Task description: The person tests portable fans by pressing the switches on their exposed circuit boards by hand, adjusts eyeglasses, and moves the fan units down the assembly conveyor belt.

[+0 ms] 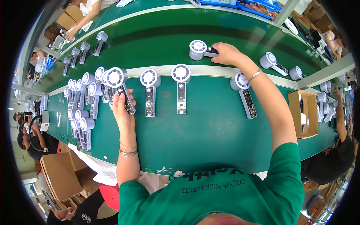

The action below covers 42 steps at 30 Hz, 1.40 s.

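My left hand (123, 111) is closed around the handle of a pale lilac handheld fan (116, 77), whose round head points away from me and whose circuit board is exposed. Stretched over the pale rail, my right hand (227, 54) grips the handle of another fan (198, 50) lying sideways on the far green surface. Two fans, a left one (150, 78) and a right one (181, 73), lie between my hands with boards facing up. Under my right forearm is one more fan (240, 81). A cluster of several fans (85, 124) fills the table's left part.
Along the far green strip (150, 37) lie more fans, some at left and a pair at right, including one near fan (267, 60). An open cardboard box (313, 118) stands on the right. Blue trays (258, 10) sit at the back. Other people work at both sides.
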Each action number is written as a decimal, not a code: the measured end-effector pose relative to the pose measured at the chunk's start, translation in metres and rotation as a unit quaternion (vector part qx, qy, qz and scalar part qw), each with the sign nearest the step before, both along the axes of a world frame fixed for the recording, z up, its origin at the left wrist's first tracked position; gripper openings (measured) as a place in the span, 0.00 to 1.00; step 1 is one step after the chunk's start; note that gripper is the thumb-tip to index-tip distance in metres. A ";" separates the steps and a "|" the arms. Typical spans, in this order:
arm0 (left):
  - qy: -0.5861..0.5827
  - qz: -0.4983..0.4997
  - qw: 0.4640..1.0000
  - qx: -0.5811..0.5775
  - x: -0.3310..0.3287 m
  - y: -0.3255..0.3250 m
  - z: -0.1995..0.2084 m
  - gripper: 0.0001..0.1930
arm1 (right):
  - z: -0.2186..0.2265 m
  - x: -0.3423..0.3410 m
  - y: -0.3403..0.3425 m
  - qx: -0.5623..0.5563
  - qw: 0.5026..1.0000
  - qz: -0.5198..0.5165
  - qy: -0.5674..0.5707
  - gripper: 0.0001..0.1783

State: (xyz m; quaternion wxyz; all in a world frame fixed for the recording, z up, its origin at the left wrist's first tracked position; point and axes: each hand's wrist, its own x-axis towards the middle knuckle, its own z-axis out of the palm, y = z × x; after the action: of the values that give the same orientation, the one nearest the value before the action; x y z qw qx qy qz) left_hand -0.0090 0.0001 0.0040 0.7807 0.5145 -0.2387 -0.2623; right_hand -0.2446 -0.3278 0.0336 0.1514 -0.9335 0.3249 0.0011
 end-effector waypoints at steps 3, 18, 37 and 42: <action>0.004 -0.002 1.000 0.004 0.003 0.000 -0.002 0.12 | 0.008 0.011 0.010 0.005 0.999 0.004 0.052 0.17; 0.035 -0.050 0.998 -0.011 -0.016 0.000 0.009 0.12 | -0.006 -0.068 0.195 0.457 0.795 -0.164 -0.364 0.17; 0.014 -0.061 0.998 0.000 -0.009 -0.006 -0.004 0.14 | -0.028 -0.061 0.207 0.428 0.762 -0.214 -0.437 0.25; 0.007 -0.027 0.999 0.019 -0.007 0.005 0.001 0.14 | -0.031 -0.056 0.207 0.450 0.761 -0.185 -0.429 0.26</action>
State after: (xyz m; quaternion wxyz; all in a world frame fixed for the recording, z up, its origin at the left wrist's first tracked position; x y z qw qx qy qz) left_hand -0.0161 0.0046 0.0048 0.7655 0.5204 -0.2417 -0.2912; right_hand -0.3010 -0.1205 0.0026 0.6747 -0.5829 0.3550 -0.2811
